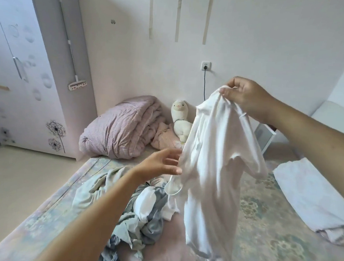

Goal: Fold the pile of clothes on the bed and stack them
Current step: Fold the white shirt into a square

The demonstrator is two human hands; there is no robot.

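Observation:
A white short-sleeved shirt hangs in the air over the bed, and my right hand pinches its top edge. My left hand reaches toward the shirt's left side with fingers spread, its fingertips at the fabric's edge without gripping it. Below, a crumpled pile of clothes in pale green, grey-blue and white lies on the bed, which has a faded floral cover.
A rolled pink striped quilt and a white plush alpaca sit at the head of the bed by the wall. A folded white cloth lies at the bed's right side. A wardrobe stands on the left.

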